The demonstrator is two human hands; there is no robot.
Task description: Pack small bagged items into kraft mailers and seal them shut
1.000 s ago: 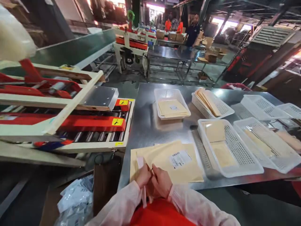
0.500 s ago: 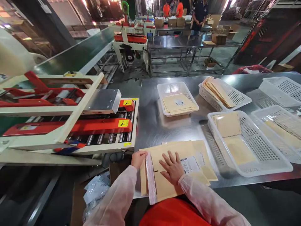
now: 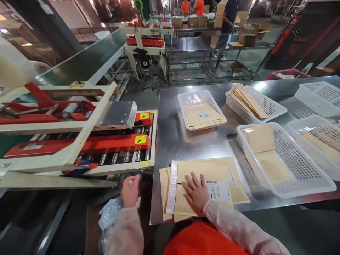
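Observation:
My right hand [image 3: 196,193] lies flat with fingers spread on a tan padded envelope [image 3: 183,173], just left of its white printed label [image 3: 219,190]. The envelope's open flap [image 3: 172,187] shows a pale, bubble-textured inside along its left edge. More tan envelopes lie beneath it. My left hand [image 3: 130,191] is off the table's left edge, above a bin of crumpled clear plastic [image 3: 110,214]. Its fingers are curled and a little blurred. A small pale scrap shows beside it, and what the fingers hold cannot be made out.
White perforated baskets stand on the metal table [image 3: 170,134]: one with labelled envelopes [image 3: 183,101], one with upright envelopes [image 3: 276,108], a large one [image 3: 300,166] at right. A roller machine with red guards [image 3: 114,141] stands left. People work at a far table [image 3: 191,44].
My left hand has left the envelope's flap and moved left, beyond the table edge. The flap has shifted and now shows its bubbled surface. My right hand stays on the envelope.

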